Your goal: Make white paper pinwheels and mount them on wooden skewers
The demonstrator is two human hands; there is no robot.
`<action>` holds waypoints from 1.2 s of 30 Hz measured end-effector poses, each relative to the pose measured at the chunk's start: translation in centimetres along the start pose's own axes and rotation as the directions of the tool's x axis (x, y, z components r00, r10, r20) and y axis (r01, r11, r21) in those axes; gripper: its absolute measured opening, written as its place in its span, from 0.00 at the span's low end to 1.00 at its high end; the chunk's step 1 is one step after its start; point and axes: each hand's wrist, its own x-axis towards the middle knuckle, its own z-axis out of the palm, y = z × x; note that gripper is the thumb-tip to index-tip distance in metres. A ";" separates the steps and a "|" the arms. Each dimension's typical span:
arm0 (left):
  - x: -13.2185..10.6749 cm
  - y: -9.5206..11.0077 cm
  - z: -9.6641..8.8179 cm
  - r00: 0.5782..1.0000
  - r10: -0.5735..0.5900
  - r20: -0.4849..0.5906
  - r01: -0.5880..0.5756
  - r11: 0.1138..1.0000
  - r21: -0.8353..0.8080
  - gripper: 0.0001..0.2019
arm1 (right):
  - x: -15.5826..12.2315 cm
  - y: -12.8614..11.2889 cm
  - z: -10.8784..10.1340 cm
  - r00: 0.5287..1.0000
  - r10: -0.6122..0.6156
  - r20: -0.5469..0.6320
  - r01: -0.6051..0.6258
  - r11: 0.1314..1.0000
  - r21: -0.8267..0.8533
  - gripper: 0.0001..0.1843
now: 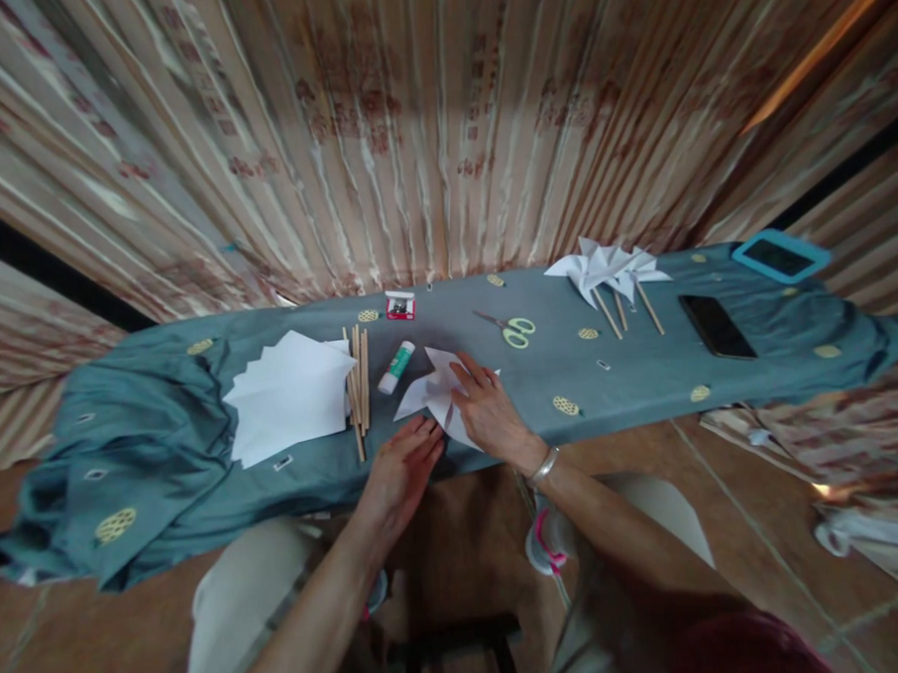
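Observation:
A partly folded white paper pinwheel (437, 385) lies on the cloth in front of me. My right hand (489, 414) has its fingers curled over the paper's right side, gripping it. From the near side, my left hand (406, 467) pinches the paper's lower edge, its fingers held together; the fingertips are partly hidden. Just left of the pinwheel is a green-and-white glue stick (397, 368). Beyond it stands a small open red box (401, 306) with tiny dark contents. Scissors (515, 331) with pale green handles lie to the upper right.
At left, a stack of white paper sheets (284, 398) lies beside several wooden sticks (363, 380). Finished-looking pinwheels on sticks (602, 270) sit at right, near a black phone (716, 326) and a blue-framed device (782, 255). Curtains (425, 129) hang behind the cloth-covered table (630, 398).

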 end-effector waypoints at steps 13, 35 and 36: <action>0.5 -1.1 3.5 1.000 -0.029 0.009 0.030 0.988 -0.154 0.04 | -0.6 0.8 0.2 0.999 0.034 -0.024 -0.033 0.998 0.049 0.15; 3.7 0.5 5.9 0.992 0.095 0.089 -0.109 0.980 0.167 0.09 | -1.0 1.7 -1.2 0.993 0.057 -0.106 -0.046 0.994 0.103 0.20; 3.8 0.6 6.0 0.985 0.113 0.126 -0.133 0.978 0.158 0.11 | -0.9 1.6 -1.1 0.990 0.057 -0.128 -0.046 0.995 0.089 0.20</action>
